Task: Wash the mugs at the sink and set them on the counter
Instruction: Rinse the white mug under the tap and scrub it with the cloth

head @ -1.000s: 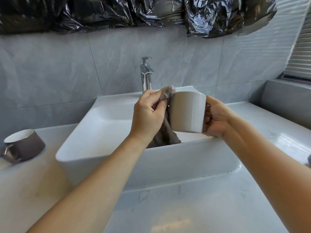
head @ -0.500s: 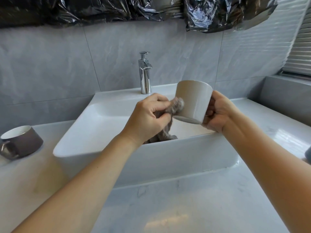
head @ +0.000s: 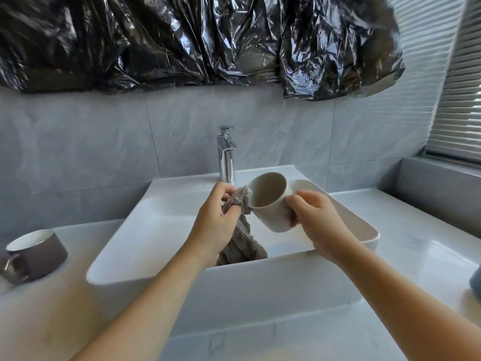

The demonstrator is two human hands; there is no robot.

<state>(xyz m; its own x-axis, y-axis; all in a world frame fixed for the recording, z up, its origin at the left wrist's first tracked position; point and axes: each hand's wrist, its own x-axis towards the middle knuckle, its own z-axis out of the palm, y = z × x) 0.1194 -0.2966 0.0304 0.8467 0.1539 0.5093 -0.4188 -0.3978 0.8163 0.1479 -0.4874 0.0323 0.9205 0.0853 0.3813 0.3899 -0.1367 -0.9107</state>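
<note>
Brown mug (head: 36,252): stands upright on the surface (head: 78,303) at far left, well apart from the sink, handle toward the viewer.
Sink (head: 145,267): white basin in the middle; the tap (head: 226,155) stands behind it, and I see no water running.
Left hand (head: 216,222): over the basin, fingers curled round the cloth, pinching the bunched top end.
Cloth (head: 240,238): grey and fluffy; its top touches the pale mug's rim, and the tail hangs down into the basin.
Pale mug (head: 270,204): held over the sink, tilted so its open mouth faces left and toward the viewer.
Right hand (head: 317,217): fingers wrapped round the mug on its right side; the handle is hidden, so I cannot tell whether it is hooked.
Change: half a second ago the mug showed its outer wall and base with the cloth under it; now the mouth is turned up to the cloth, and both hands sit a little lower in the basin.
Meaning: I judge the outside is wiped and the inside comes next; this mug is not yet ready for the surface.
Far right: a blue-grey object is cut off at the edge; I cannot tell what it is.
</note>
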